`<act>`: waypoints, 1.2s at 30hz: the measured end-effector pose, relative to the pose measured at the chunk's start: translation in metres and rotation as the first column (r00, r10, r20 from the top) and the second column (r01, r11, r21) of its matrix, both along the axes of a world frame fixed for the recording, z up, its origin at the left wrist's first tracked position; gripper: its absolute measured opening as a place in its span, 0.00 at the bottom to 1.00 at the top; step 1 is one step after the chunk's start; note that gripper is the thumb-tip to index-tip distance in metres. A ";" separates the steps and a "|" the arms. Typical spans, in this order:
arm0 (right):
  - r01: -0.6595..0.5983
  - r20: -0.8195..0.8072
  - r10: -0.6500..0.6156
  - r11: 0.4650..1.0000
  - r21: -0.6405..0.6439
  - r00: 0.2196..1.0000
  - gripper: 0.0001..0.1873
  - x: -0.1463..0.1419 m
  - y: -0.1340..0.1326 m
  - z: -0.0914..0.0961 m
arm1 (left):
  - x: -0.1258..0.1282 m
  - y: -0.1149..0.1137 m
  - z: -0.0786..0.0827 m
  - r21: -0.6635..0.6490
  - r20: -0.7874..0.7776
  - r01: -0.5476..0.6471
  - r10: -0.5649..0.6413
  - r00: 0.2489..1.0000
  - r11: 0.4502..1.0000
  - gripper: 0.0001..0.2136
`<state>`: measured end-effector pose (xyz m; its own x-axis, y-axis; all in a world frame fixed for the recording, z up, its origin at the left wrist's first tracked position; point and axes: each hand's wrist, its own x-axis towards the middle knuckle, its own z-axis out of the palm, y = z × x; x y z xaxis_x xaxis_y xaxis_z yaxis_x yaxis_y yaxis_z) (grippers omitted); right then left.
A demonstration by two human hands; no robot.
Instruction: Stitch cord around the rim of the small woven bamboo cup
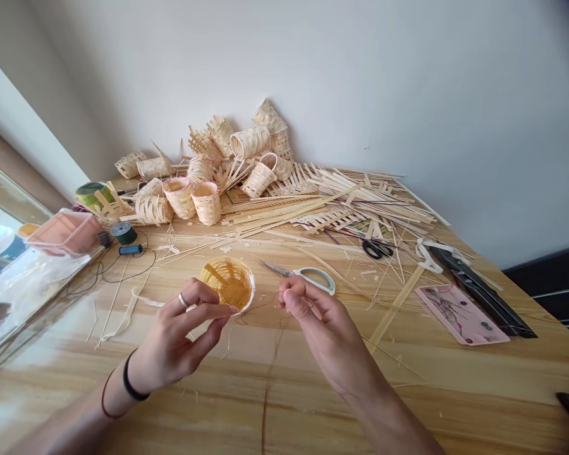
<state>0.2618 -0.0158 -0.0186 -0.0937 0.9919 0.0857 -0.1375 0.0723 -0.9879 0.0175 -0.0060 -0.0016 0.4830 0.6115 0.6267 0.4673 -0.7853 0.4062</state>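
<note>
My left hand (180, 335) pinches the near rim of a small woven bamboo basket (228, 283) with its mouth turned toward me; a ring sits on one finger and bands circle the wrist. My right hand (313, 316) is just right of the basket, fingers pinched together on a thin dark thread (270, 354) that trails down across the wooden table (408, 392). Light-handled scissors (303, 273) lie just beyond my right hand.
A heap of small woven baskets (218, 170) and loose bamboo strips (341, 196) fills the back of the table by the wall. Black scissors (377, 248), a pink tray (461, 314), a dark tool (483, 294), thread spools (123, 232) and a pink box (64, 230) lie around.
</note>
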 end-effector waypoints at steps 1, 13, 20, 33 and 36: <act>-0.021 -0.021 0.021 1.000 0.004 1.000 0.21 0.000 0.000 0.000 | 0.000 0.000 0.000 -0.002 0.002 -0.001 0.001 1.000 1.000 0.10; -0.274 -0.371 0.261 0.961 0.017 0.891 0.21 -0.006 -0.005 0.010 | 0.001 0.000 -0.001 -0.025 0.022 0.028 -0.027 0.999 0.999 0.09; -0.282 -0.164 0.280 0.959 0.013 0.946 0.18 -0.009 -0.012 0.011 | 0.002 0.000 -0.001 -0.033 0.047 0.027 -0.026 0.999 0.999 0.09; -0.231 0.390 0.109 0.932 0.280 0.914 0.02 -0.023 -0.023 0.009 | 0.004 -0.003 -0.001 -0.029 0.027 0.040 -0.039 0.999 0.999 0.07; -0.247 0.445 0.022 0.856 0.454 0.895 0.11 -0.026 -0.022 0.002 | 0.004 -0.002 0.000 -0.038 0.020 0.036 -0.035 0.999 0.999 0.07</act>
<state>0.2358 -0.0380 -0.0169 -0.3604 0.8031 0.4745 0.2261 0.5687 -0.7908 0.0213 -0.0083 -0.0017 0.4926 0.6181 0.6125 0.4311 -0.7848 0.4452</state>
